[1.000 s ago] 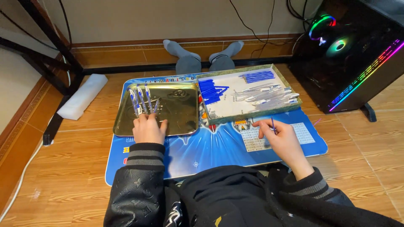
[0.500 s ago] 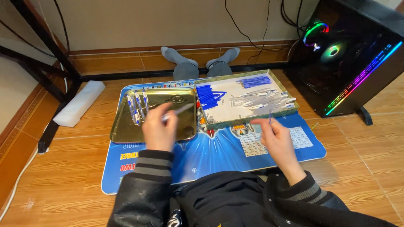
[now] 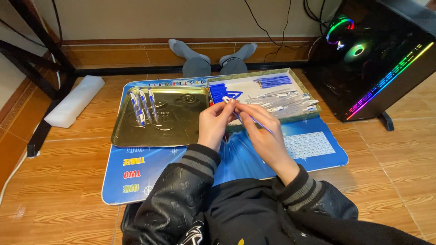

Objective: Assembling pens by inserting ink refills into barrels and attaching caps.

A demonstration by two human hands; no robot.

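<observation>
- Hands meet above the blue mat [image 3: 290, 149]: left hand [image 3: 217, 124] pinches a white pen barrel [image 3: 225, 99] at its fingers.
- Right hand [image 3: 263, 131] pinches a thin blue refill [image 3: 254, 120] — long axis slanting up-left toward the barrel, tip just beside it.
- Gold tray [image 3: 181, 131] with finished pens [image 3: 141, 106] lies left; parts box [image 3: 272, 75] behind.

Glossy gold rectangular metal tray [image 3: 181, 131] on a smooth blue plastic mat [image 3: 150, 172], over polished brown wood-plank floor [image 3: 54, 181].

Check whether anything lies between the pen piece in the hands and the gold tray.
Nothing visible does. The left hand and right hand hold the thin blue-and-white pen piece beside the gold metal tray, whose near part lies bare.
</observation>
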